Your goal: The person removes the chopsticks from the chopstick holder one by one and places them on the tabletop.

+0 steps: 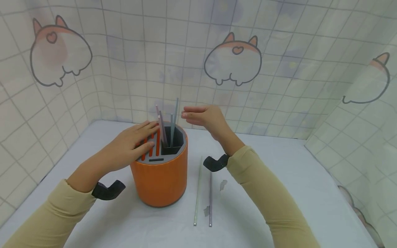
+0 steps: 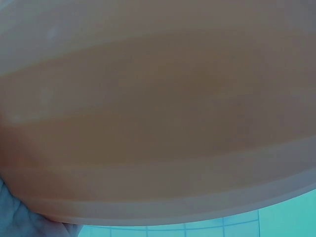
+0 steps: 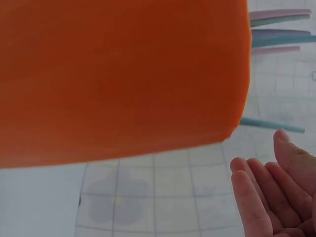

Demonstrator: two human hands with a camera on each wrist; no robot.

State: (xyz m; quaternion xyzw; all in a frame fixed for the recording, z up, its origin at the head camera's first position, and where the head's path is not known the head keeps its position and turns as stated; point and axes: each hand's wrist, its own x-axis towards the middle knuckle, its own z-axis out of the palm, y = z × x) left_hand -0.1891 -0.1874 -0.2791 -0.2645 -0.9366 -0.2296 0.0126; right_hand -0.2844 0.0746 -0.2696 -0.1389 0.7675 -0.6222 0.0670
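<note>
Straws (image 1: 165, 124) are standing in orange holder (image 1: 161, 179), approx 4 in; 2 loose straws (image 1: 203, 193) are lying on surface (image 1: 279, 193) just beside holder, so work is looking part done. L hand (image 1: 133, 146) is resting flat on holder top, fingers straight. R hand (image 1: 206, 119) is hovering released w/ nothing held, near straw tips. Tiled cat-print backdrop (image 1: 232, 62) is enclosing white surface.

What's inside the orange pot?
Thin pastel sticks stand in the dark pocket of the round orange holder, pink, purple and blue-grey. Narrow slots show beside them. The left hand rests flat over part of the top, hiding what lies beneath it.
</note>
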